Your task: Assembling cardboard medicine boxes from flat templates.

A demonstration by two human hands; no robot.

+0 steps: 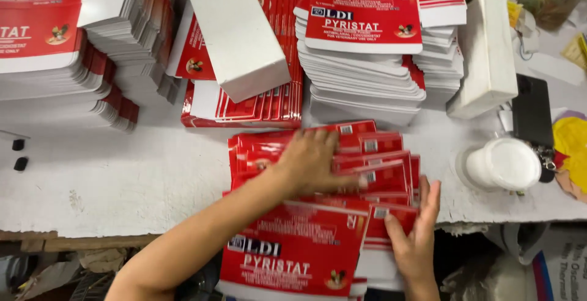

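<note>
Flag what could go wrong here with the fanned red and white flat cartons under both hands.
The fanned red and white flat cartons overhang the white table's front edge, so some could slide off. The left hand presses them while the right hand squares one side; uneven pressure may skew them. The white round lidded tub nearby could get bumped.

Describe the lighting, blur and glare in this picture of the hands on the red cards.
Head view: light is even and soft, with only faint shadows under the white box and card stacks; the left hand is smeared by motion blur at the fingertips, the right hand is sharper; the fanned red cards show mild sheen, no harsh glare; the white table looks bright but not blown out.
</note>
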